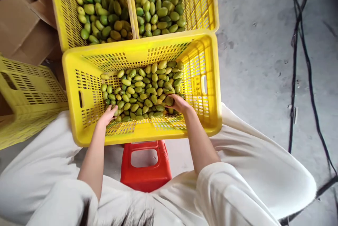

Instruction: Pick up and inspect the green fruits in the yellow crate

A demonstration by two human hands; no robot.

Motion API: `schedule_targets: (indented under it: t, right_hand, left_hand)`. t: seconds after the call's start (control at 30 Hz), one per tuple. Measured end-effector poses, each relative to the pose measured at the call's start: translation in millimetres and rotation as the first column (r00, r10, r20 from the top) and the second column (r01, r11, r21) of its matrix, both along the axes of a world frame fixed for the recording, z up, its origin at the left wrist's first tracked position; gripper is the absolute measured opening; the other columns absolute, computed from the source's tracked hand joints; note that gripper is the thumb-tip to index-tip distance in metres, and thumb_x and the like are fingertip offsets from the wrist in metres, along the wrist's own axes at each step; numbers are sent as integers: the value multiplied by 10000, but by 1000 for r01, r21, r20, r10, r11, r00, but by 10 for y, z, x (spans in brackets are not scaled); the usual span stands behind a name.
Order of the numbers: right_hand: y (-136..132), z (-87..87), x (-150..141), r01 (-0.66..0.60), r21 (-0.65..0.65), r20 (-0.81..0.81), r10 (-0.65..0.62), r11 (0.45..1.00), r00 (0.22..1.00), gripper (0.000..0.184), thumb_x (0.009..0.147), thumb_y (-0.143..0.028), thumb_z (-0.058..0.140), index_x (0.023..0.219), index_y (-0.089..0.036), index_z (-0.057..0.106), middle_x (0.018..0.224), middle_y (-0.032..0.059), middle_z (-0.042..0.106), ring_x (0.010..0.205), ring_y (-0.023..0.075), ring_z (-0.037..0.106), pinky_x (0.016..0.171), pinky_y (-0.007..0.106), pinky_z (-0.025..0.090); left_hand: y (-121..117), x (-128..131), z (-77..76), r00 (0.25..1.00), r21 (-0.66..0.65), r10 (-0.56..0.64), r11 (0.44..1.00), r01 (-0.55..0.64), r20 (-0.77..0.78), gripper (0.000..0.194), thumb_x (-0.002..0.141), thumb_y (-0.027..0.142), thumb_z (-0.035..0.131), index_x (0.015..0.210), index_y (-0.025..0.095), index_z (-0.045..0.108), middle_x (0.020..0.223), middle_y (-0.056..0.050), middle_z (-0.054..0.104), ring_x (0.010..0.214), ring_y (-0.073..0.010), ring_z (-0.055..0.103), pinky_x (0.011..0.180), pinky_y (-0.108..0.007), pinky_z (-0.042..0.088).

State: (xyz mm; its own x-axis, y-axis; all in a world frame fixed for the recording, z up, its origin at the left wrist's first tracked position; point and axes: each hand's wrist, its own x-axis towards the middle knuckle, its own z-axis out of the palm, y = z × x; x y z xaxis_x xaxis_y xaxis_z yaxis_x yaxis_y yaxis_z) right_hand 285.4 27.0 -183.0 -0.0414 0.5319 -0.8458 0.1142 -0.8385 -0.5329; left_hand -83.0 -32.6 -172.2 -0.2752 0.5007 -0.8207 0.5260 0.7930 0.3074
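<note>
A yellow plastic crate (139,135) stands between my knees with a layer of small green oval fruits (142,90) on its bottom; some are tinged yellow. Inside its near left corner, my left hand (107,115) has its fingers curled at a green fruit (114,107) on the edge of the layer. My right hand (179,104), at the near right side of the layer, is closed round a larger-looking dark green fruit (169,100). Part of its fingers is hidden behind the fruit and the hand itself.
Beyond stand two more yellow crates, a left one (66,11) and a right one (200,0), both with green fruits. Another yellow crate (34,95) and cardboard boxes (18,25) are at left. A red stool (145,175) sits below; black cables (295,60) cross the floor.
</note>
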Motion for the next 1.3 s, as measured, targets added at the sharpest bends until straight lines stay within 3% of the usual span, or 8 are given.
schedule_targets:
  t: [0.07, 0.17, 0.3, 0.57, 0.73, 0.9, 1.13, 1.3]
  right_hand:
    - [-58, 267, -113, 83, -29, -367, -88, 996, 926, 327, 879, -247, 581, 1195, -224, 661, 1080, 53, 735, 930, 200, 718, 894, 385, 621]
    - [-201, 669, -303, 185, 59, -607, -112, 981, 787, 482, 763, -252, 783, 1230, -262, 668, 1107, 25, 742, 993, 204, 712, 975, 405, 591]
    - [-456, 1097, -541, 280, 165, -680, -97, 946, 727, 557, 658, -375, 942, 1157, -263, 720, 1105, 37, 744, 1004, 215, 704, 904, 357, 608]
    - [-1008, 1684, -660, 444, 130, -756, -201, 887, 623, 467, 737, -454, 890, 1144, -287, 731, 1085, 30, 741, 867, 155, 687, 507, 178, 497]
    - [-1138, 1981, -543, 412, 125, -742, -191, 903, 642, 417, 810, -384, 830, 1202, -286, 724, 1137, 37, 765, 1023, 193, 722, 798, 273, 621]
    - [-1069, 2127, -400, 314, 153, -714, -114, 937, 690, 430, 808, -272, 820, 1224, -261, 712, 1233, 50, 751, 1192, 257, 699, 1077, 474, 570]
    - [-752, 2167, -410, 156, 164, -683, -2, 974, 730, 384, 723, -263, 909, 1031, -186, 693, 1056, 74, 773, 1071, 255, 755, 1065, 460, 590]
    - [-584, 1991, -484, 148, 107, -631, -48, 983, 774, 412, 677, -144, 914, 962, -235, 631, 1002, -8, 732, 938, 172, 761, 969, 412, 648]
  left_hand:
    - [-11, 198, 305, 974, 75, 103, 990, -121, 203, 417, 1033, 338, 390, 1407, 245, 549, 1126, -101, 742, 980, -209, 737, 799, -329, 621]
    - [-81, 505, 768, 872, 194, 137, 948, -253, 469, 498, 1015, 322, 374, 1485, 260, 528, 1251, -105, 719, 1129, -246, 710, 898, -383, 619]
    - [-264, 818, 1221, 734, 295, 107, 869, -397, 671, 521, 954, 390, 560, 1457, 255, 561, 1371, -102, 670, 1231, -289, 675, 1011, -455, 595]
    - [-736, 1016, 1729, 500, 216, 244, 687, -694, 831, 568, 649, 420, 950, 1108, 197, 698, 1188, -123, 750, 1112, -334, 735, 988, -527, 611]
    - [-855, 981, 1934, 482, 204, 276, 656, -727, 832, 555, 598, 378, 985, 1049, 198, 716, 1125, -97, 764, 1050, -305, 755, 952, -479, 633]
    - [-725, 968, 2046, 457, 197, 249, 658, -727, 854, 511, 592, 332, 988, 1003, 185, 722, 1066, -70, 756, 1027, -288, 756, 971, -485, 625]
    - [-485, 995, 2196, 517, 192, 173, 793, -578, 838, 419, 663, 187, 924, 1024, 147, 715, 1054, -87, 742, 1020, -267, 735, 975, -493, 618]
    - [-293, 959, 2126, 607, 147, 199, 869, -472, 769, 381, 693, 92, 866, 991, 149, 635, 1001, -60, 733, 901, -208, 732, 909, -481, 634]
